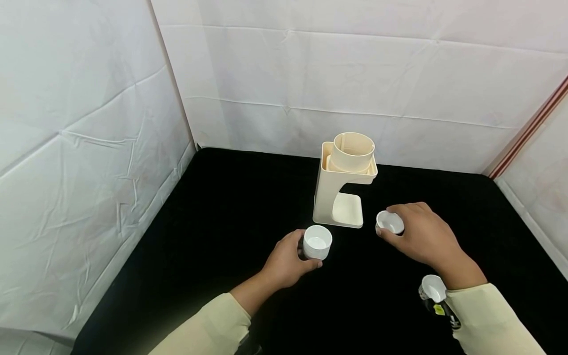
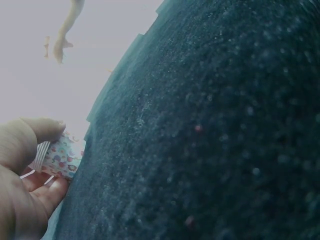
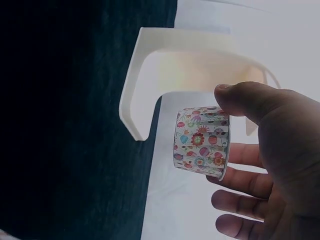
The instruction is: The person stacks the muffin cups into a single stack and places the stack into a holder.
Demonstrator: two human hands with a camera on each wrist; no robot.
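Observation:
My left hand grips a small white cup on the black table, just left of the cream stand. In the left wrist view the thumb and fingers pinch that cup's flower-patterned wall. My right hand holds a second small cup to the right of the stand. In the right wrist view its thumb and fingers hold the flower-patterned cup in front of the stand. The cream stand carries a round cream holder on top and has a flat base plate.
The black table is walled by white cloth at the back, the left and the right. A small white device is strapped at my right wrist.

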